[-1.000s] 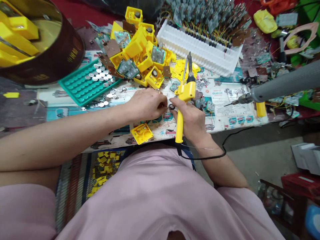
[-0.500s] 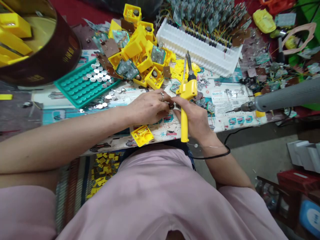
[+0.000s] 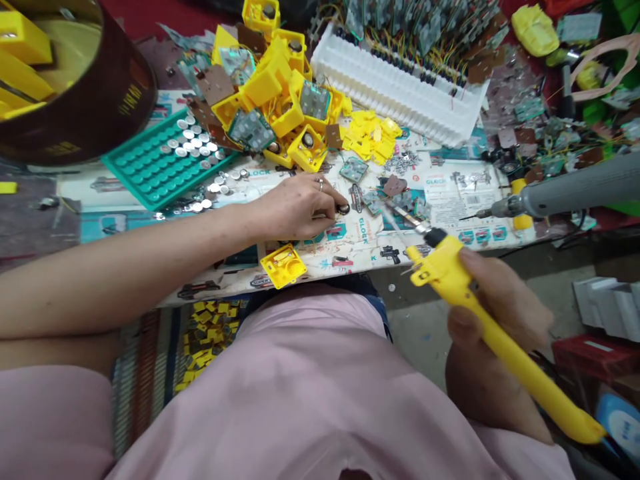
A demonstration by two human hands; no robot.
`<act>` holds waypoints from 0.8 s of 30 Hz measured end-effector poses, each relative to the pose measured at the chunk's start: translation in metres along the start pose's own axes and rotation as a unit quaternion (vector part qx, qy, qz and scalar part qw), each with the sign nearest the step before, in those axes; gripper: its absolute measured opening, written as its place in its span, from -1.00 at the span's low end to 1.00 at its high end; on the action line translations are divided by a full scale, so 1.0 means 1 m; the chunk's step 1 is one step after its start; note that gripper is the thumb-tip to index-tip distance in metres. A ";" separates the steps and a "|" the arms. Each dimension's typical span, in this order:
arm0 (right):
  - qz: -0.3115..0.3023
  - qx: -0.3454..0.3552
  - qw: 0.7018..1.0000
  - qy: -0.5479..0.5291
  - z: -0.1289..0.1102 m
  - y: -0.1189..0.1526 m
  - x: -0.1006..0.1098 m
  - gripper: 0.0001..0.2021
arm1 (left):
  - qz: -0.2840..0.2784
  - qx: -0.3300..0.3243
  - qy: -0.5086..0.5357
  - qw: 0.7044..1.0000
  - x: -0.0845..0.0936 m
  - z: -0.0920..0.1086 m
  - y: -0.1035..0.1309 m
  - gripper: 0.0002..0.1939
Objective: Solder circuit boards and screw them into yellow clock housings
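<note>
My right hand point(image 3: 500, 300) grips a yellow soldering tool point(image 3: 465, 280) off the table's front edge, its metal tip pointing up and left over the table. My left hand point(image 3: 305, 205) rests on the table, fingers curled, fingertips at a small dark round part point(image 3: 343, 209). Nearer the front edge lies an open yellow case point(image 3: 283, 266) with metal pieces inside. Green circuit boards point(image 3: 353, 169) lie beyond and to the right of my left hand. A pile of yellow housings point(image 3: 280, 87) stands behind it.
A teal tray point(image 3: 160, 167) with silver discs is at the left, beside a brown tub point(image 3: 120, 87). A white foam rack point(image 3: 400, 90) stands at the back. From the right, a grey screwdriver point(image 3: 575, 190) reaches over the table. Small yellow pieces point(image 3: 373, 137) and screws lie mid-table.
My right hand has moved right and toward me, away from my left hand, and the yellow tool has swung from upright to slanted. My left hand has stayed nearly in place.
</note>
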State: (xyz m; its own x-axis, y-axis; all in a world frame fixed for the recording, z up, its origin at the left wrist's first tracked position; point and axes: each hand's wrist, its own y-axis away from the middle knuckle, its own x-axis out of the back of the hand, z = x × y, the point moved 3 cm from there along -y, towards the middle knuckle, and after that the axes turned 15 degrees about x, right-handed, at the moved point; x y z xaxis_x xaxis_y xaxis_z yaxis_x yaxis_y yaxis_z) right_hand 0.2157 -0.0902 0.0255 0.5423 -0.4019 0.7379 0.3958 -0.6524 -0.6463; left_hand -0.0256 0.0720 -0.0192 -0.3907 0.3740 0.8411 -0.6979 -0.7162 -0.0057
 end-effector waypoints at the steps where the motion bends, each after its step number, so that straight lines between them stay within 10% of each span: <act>1: 0.024 0.037 0.999 -0.008 -0.003 0.000 -0.002 -0.43 | 0.005 -0.006 0.004 1.000 0.000 0.000 0.000 -0.79; 24: -0.129 0.174 0.976 -0.006 -0.025 -0.027 -0.014 -0.72 | 0.014 -0.006 0.022 1.000 -0.001 -0.005 0.001 -0.78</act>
State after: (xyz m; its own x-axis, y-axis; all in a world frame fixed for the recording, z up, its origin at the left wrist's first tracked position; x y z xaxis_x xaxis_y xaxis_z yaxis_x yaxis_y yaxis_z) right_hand 0.1795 -0.0831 0.0372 0.4001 -0.2441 0.8833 0.7465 -0.4723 -0.4687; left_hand -0.0290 0.0735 -0.0231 -0.4372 0.3795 0.8154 -0.6929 -0.7201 -0.0364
